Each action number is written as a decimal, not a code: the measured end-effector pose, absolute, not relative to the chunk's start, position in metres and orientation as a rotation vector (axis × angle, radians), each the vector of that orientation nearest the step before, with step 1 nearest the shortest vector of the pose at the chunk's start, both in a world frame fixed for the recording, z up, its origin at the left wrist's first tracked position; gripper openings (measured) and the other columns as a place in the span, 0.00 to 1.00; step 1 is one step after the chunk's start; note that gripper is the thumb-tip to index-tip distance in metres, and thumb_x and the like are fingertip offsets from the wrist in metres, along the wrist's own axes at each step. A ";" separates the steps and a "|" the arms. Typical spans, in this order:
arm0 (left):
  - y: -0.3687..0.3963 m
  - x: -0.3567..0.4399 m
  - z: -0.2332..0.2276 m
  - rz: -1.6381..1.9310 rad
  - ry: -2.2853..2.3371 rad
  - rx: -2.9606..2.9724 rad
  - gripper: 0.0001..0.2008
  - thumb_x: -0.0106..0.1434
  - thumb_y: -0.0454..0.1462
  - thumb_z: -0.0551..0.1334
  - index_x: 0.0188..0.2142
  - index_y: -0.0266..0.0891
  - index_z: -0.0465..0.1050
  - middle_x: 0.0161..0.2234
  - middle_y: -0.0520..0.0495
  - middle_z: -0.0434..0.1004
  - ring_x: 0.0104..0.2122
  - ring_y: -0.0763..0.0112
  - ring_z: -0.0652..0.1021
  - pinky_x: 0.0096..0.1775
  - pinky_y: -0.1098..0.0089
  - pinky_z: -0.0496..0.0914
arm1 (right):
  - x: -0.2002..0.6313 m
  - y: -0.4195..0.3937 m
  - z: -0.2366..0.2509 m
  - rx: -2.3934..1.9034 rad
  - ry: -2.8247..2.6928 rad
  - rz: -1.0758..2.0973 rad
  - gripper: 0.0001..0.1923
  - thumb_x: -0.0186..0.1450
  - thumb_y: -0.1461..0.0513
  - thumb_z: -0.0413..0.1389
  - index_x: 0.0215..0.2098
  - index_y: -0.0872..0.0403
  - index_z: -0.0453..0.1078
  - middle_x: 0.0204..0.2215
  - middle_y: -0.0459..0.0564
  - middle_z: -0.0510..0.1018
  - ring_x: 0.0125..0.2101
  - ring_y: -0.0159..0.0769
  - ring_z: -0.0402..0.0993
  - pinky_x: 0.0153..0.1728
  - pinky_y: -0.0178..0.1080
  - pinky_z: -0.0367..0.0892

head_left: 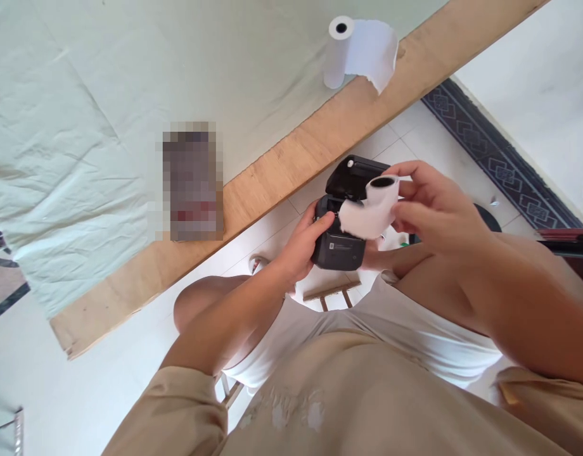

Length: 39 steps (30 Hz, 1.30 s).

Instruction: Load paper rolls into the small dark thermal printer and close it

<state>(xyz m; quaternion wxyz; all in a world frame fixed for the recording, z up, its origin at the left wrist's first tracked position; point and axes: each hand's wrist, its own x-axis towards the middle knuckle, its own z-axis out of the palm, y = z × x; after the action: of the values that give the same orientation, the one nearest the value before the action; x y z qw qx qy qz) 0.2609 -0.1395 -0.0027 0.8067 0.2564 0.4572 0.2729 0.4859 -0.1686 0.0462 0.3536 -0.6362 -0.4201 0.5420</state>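
Observation:
My left hand (307, 244) is closed around a black portable receipt printer (339, 250), thumb on its top edge. The printer's lid (355, 174) stands raised. In my right hand (429, 206), pinched between thumb and fingers, is a small white paper roll (385, 199) with a dark core. A loose strip of its paper hangs across the printer's opening; whether the roll touches the printer I cannot tell. Both hands are over my lap, just off the table's near edge.
On the cloth-covered table (253, 76) with its bare wooden edge (282, 164), a second paper roll (336, 57) stands partly unrolled. A pixelated rectangular object (192, 183) lies further left. Below are a tiled floor and a small wooden stool (332, 291).

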 end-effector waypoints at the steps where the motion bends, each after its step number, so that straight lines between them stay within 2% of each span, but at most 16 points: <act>1: -0.139 0.261 -0.003 0.586 0.986 0.551 0.30 0.64 0.51 0.78 0.61 0.46 0.77 0.55 0.46 0.86 0.56 0.52 0.84 0.57 0.57 0.78 | 0.487 -0.168 0.045 -1.598 -0.998 1.457 0.26 0.58 0.56 0.61 0.55 0.45 0.69 0.37 0.45 0.81 0.26 0.33 0.71 0.23 0.35 0.61; 4: -0.137 0.262 -0.001 0.603 0.990 0.555 0.29 0.64 0.50 0.77 0.60 0.46 0.77 0.55 0.47 0.86 0.55 0.54 0.85 0.55 0.60 0.79 | 0.486 -0.168 0.043 -1.564 -0.995 1.478 0.23 0.61 0.54 0.66 0.52 0.45 0.70 0.31 0.42 0.76 0.26 0.33 0.71 0.23 0.36 0.66; 7: -0.136 0.266 0.002 0.595 0.982 0.530 0.29 0.64 0.49 0.77 0.60 0.45 0.76 0.54 0.46 0.86 0.54 0.54 0.85 0.55 0.59 0.78 | 0.481 -0.168 0.051 -1.543 -1.163 1.322 0.22 0.60 0.51 0.72 0.46 0.47 0.69 0.29 0.42 0.74 0.28 0.34 0.74 0.30 0.39 0.73; 10: -0.136 0.269 0.006 0.582 0.953 0.500 0.29 0.64 0.48 0.77 0.61 0.45 0.76 0.53 0.46 0.86 0.52 0.55 0.84 0.55 0.59 0.78 | 0.475 -0.156 0.075 -1.478 -1.430 1.093 0.17 0.65 0.52 0.68 0.46 0.47 0.68 0.37 0.47 0.80 0.36 0.37 0.78 0.38 0.42 0.77; 13: -0.137 0.270 0.008 0.571 0.931 0.484 0.27 0.65 0.47 0.77 0.59 0.46 0.76 0.49 0.47 0.86 0.49 0.58 0.84 0.53 0.60 0.78 | 0.462 -0.125 0.101 -1.400 -1.745 0.777 0.15 0.67 0.60 0.62 0.52 0.47 0.69 0.48 0.50 0.83 0.46 0.38 0.80 0.47 0.43 0.78; 16: -0.138 0.269 0.009 0.546 0.940 0.467 0.26 0.63 0.47 0.78 0.57 0.46 0.76 0.48 0.48 0.86 0.48 0.59 0.84 0.52 0.60 0.78 | 0.436 -0.078 0.113 -1.490 -1.962 0.511 0.19 0.66 0.68 0.58 0.55 0.48 0.70 0.54 0.50 0.83 0.51 0.38 0.80 0.56 0.43 0.75; 20: -0.139 0.265 0.010 0.521 0.954 0.475 0.27 0.62 0.47 0.78 0.58 0.46 0.75 0.49 0.47 0.85 0.47 0.58 0.84 0.51 0.60 0.78 | 0.396 -0.024 0.102 -1.772 -2.163 0.504 0.23 0.72 0.67 0.55 0.63 0.47 0.69 0.49 0.47 0.84 0.47 0.40 0.80 0.51 0.42 0.73; 22: -0.140 0.263 0.011 0.517 0.955 0.480 0.27 0.62 0.48 0.77 0.57 0.46 0.75 0.48 0.48 0.85 0.47 0.58 0.84 0.51 0.60 0.78 | 0.386 -0.016 0.098 -1.806 -2.244 0.541 0.26 0.73 0.67 0.55 0.68 0.49 0.68 0.51 0.48 0.85 0.48 0.40 0.81 0.52 0.42 0.73; 26: -0.141 0.260 0.014 0.508 0.939 0.467 0.27 0.63 0.49 0.77 0.58 0.47 0.77 0.49 0.47 0.84 0.48 0.58 0.83 0.51 0.61 0.77 | 0.403 -0.024 0.115 -1.608 -2.171 0.357 0.29 0.73 0.65 0.60 0.71 0.54 0.67 0.66 0.51 0.78 0.65 0.39 0.76 0.67 0.41 0.71; 28: -0.140 0.259 0.015 0.500 0.929 0.453 0.26 0.64 0.48 0.77 0.59 0.47 0.77 0.50 0.47 0.84 0.48 0.59 0.83 0.50 0.61 0.77 | 0.423 -0.021 0.126 -1.611 -2.090 0.113 0.26 0.74 0.66 0.57 0.70 0.58 0.69 0.69 0.54 0.76 0.68 0.39 0.73 0.72 0.42 0.66; 30: -0.140 0.258 0.015 0.504 0.925 0.443 0.26 0.65 0.47 0.77 0.59 0.47 0.77 0.50 0.47 0.84 0.47 0.60 0.83 0.49 0.61 0.77 | 0.441 -0.008 0.129 -1.912 -2.051 0.051 0.32 0.76 0.63 0.57 0.77 0.57 0.64 0.75 0.55 0.69 0.75 0.49 0.66 0.76 0.49 0.60; 32: -0.139 0.259 0.015 0.516 0.925 0.434 0.27 0.64 0.47 0.77 0.59 0.47 0.77 0.49 0.47 0.84 0.47 0.59 0.83 0.50 0.61 0.78 | 0.452 0.009 0.123 -2.125 -2.038 0.176 0.34 0.75 0.57 0.61 0.77 0.58 0.67 0.71 0.57 0.74 0.73 0.61 0.70 0.73 0.57 0.62; 34: -0.139 0.259 0.014 0.516 0.922 0.429 0.27 0.64 0.47 0.78 0.60 0.47 0.77 0.50 0.46 0.85 0.49 0.57 0.83 0.51 0.60 0.78 | 0.457 0.021 0.113 -2.208 -2.021 0.282 0.32 0.74 0.53 0.62 0.72 0.58 0.74 0.64 0.56 0.81 0.70 0.63 0.74 0.68 0.60 0.65; 36: -0.139 0.261 0.014 0.504 0.920 0.426 0.26 0.65 0.46 0.77 0.60 0.47 0.76 0.51 0.46 0.84 0.49 0.57 0.83 0.50 0.59 0.78 | 0.457 0.026 0.107 -2.218 -1.986 0.317 0.28 0.74 0.53 0.61 0.68 0.58 0.78 0.61 0.53 0.83 0.70 0.60 0.73 0.68 0.59 0.65; 39: -0.140 0.262 0.013 0.498 0.916 0.427 0.26 0.65 0.47 0.77 0.59 0.47 0.76 0.50 0.46 0.84 0.48 0.58 0.83 0.50 0.60 0.77 | 0.460 0.020 0.107 -2.178 -1.889 0.374 0.25 0.73 0.57 0.62 0.65 0.57 0.79 0.58 0.48 0.84 0.70 0.51 0.74 0.67 0.50 0.65</act>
<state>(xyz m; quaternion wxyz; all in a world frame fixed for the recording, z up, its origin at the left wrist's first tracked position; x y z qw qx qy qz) 0.2622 -0.1399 0.0133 0.8456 0.2022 0.4339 0.2361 0.4602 0.0204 0.1071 0.1170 -0.7440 -0.6454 0.1276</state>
